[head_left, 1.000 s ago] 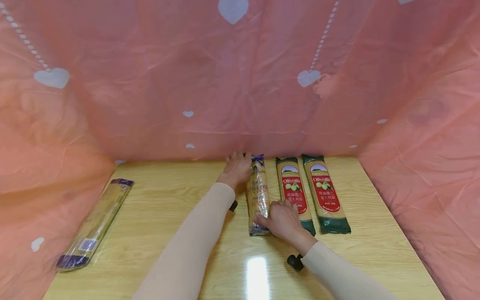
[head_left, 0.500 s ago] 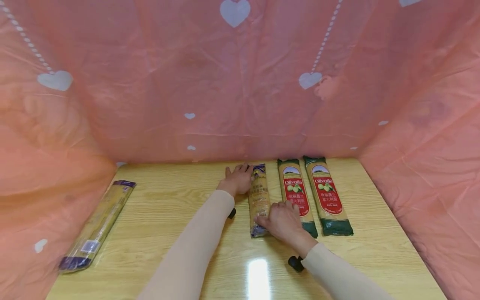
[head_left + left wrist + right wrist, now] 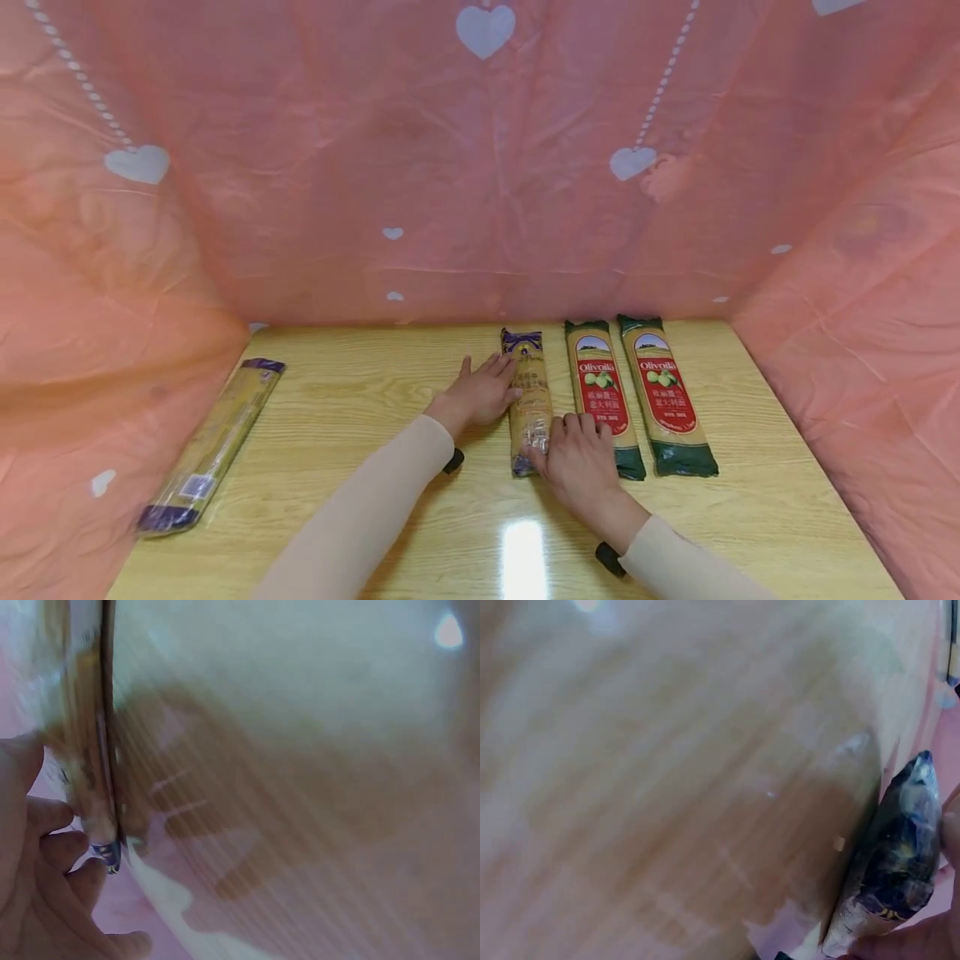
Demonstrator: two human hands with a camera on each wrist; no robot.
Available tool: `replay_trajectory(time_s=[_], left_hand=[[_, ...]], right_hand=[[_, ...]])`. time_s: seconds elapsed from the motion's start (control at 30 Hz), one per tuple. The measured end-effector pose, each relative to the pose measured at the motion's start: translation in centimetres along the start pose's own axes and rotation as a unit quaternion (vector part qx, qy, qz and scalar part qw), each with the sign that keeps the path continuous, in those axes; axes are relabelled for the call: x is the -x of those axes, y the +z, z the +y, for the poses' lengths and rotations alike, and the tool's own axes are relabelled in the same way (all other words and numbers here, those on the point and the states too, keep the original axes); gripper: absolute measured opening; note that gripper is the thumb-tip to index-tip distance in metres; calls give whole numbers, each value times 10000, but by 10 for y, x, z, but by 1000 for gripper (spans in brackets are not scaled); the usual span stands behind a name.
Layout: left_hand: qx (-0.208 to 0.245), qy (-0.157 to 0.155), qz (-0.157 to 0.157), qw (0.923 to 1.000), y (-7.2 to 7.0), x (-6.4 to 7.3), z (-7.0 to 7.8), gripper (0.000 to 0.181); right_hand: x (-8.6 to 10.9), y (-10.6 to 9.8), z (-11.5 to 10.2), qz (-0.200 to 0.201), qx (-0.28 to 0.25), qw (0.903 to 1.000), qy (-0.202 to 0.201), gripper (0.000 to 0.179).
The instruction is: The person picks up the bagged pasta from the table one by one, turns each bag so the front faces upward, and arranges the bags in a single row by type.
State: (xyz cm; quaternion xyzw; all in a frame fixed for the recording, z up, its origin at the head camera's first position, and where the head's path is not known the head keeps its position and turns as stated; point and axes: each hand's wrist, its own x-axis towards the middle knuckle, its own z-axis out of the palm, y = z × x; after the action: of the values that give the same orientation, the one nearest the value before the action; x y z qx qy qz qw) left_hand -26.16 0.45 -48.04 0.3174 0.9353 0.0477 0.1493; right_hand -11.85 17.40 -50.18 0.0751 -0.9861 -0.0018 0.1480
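Note:
A long clear pack of spaghetti (image 3: 533,410) with purple ends lies lengthwise at mid-table, front up. My left hand (image 3: 482,390) rests with extended fingers along its left side, above the middle. In the left wrist view those fingers (image 3: 58,851) lie against the pack's side, near its purple tip. My right hand (image 3: 579,467) is at the near end, its thumb touching the pack and its other fingers loosely bent to the right, overlapping a green-ended spaghetti pack (image 3: 602,375). The right wrist view has the crumpled purple end (image 3: 900,862) close beside the hand.
Another green-ended, red-labelled pack (image 3: 663,392) lies to the right. Far left, a purple-ended pack (image 3: 217,442) lies slanted, barcode up. A pink curtain (image 3: 480,208) with white hearts closes off the back and sides of the wooden table (image 3: 360,375).
My left hand has slid toward me along the pack from its far end, uncovering its purple top. That far end now sits slightly nearer me. The right hand stays at the near end.

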Motion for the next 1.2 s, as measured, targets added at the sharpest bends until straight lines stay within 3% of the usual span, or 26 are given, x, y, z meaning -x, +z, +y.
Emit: replay_trajectory(time_s=[0.2,0.3,0.53,0.9,1.07,1.2], left_hand=[[226,147,-47,9996,8,24,5,78],[328,154,-86,9993,10,31,7,83],[266,175,-34,9995,10,31,2,79],[295,42,-7,9996,8,25,6,72],[368,10,227,9991,12,35,1,70],[381,-123,441,9982,11,53,-16,66]], right_hand=[[8,-2,-2,-1270,-594,9901,-37,85],[8,-2,-3,-1536,-726,9854,-72,84],[0,2,-11,-1565,-694,9852,-81,84],[-8,1,-9,-1624,-664,9845,0,84],[-8,1,-6,-1508,-724,9859,-14,87],[-9,1,-5,-1383,-814,9870,-48,87]])
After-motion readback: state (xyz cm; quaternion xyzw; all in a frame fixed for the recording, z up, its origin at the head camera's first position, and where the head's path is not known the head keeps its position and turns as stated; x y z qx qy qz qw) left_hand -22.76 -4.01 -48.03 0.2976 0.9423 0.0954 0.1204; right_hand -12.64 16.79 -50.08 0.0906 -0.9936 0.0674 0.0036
